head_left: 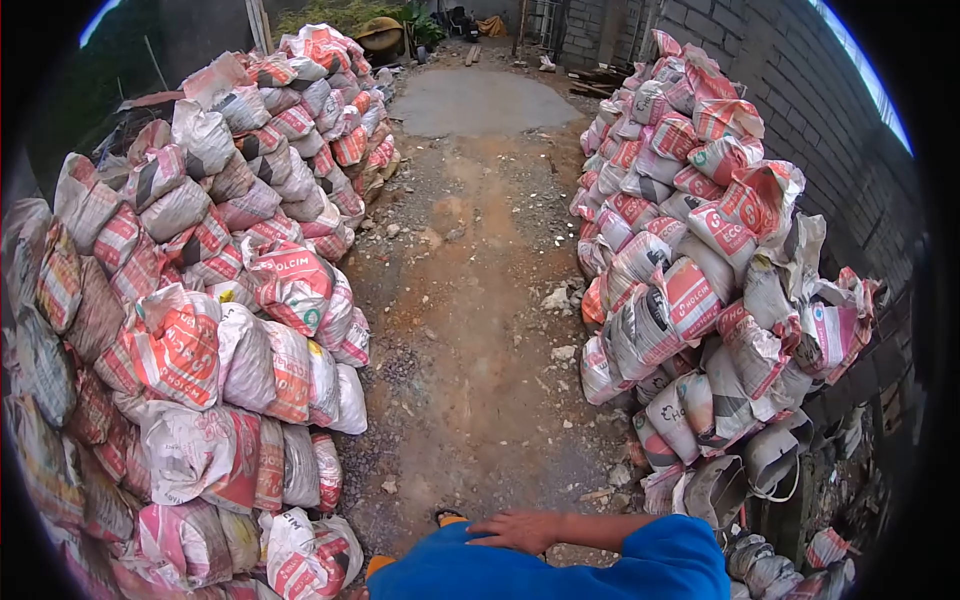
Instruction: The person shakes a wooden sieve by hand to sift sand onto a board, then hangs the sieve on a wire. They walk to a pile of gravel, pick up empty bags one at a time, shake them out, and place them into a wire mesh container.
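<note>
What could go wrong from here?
Sacks in the left pile bulge and sit in uneven layers, so some could slide onto the dirt path.
Loose stones lie along the path; a foot might slip, and the right hand, resting against the blue clothing, might be slow to catch a fall.
The tipped grey buckets beside the right pile could trip someone stepping close.

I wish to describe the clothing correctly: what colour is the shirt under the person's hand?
The shirt is blue, best seen in the head view.
</note>
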The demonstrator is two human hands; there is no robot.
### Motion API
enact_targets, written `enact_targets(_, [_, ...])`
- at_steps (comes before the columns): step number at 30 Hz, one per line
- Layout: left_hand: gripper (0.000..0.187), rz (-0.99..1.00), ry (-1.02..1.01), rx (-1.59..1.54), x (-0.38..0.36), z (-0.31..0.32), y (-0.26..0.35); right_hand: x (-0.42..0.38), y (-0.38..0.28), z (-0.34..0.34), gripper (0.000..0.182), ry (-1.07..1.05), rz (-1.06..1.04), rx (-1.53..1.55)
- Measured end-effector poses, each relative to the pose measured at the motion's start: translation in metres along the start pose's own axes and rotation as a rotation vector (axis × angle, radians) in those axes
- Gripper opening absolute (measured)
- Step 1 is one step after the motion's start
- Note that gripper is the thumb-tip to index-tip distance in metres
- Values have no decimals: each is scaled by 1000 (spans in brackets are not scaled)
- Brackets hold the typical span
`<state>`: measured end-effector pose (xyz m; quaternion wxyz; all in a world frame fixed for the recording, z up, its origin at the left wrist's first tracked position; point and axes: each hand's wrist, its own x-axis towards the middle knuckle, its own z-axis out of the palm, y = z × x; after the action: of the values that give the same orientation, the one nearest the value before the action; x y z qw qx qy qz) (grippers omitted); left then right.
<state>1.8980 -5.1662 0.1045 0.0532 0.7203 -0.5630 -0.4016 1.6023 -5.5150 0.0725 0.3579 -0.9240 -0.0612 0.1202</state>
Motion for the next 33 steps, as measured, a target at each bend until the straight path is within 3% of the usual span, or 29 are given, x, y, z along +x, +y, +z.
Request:
enact_targets(13, [68,-102,-56,31,-4,19,-11,2,1,-10,60,-65,-5,11])
enact_targets(14, [68,-122,-98,71,-4,27,-19,3,5,-7,60,-84,-19,9])
enact_targets(16, [63,-148,39,194,16,106,-92,5,14,3,63,-71,-21,-9])
enact_targets(17, [66,-78,64,140,10,64,-49,7,14,3,63,-133,-92,-13])
enact_targets(18, [69,-6,86,87,4,17,3,7,11,-3,63,-146,-31,-52])
enact_targets(19, [74,-19,57,35,2,7,15,11,7,-10,63,-169,5,-98])
enact_targets(21, [83,-42,71,-9,-6,3,18,21,-7,-25,61,-156,39,-7])
enact_targets(23, [85,-123,137,-18,-16,8,24,17,-16,-18,42,190,-103,24])
enact_targets(24, [86,-104,140,-33,-17,9,25,21,-14,-18,42,199,-114,52])
enact_targets(33, [91,-169,222,-126,-39,37,37,74,8,-21,43,-92,-166,63])
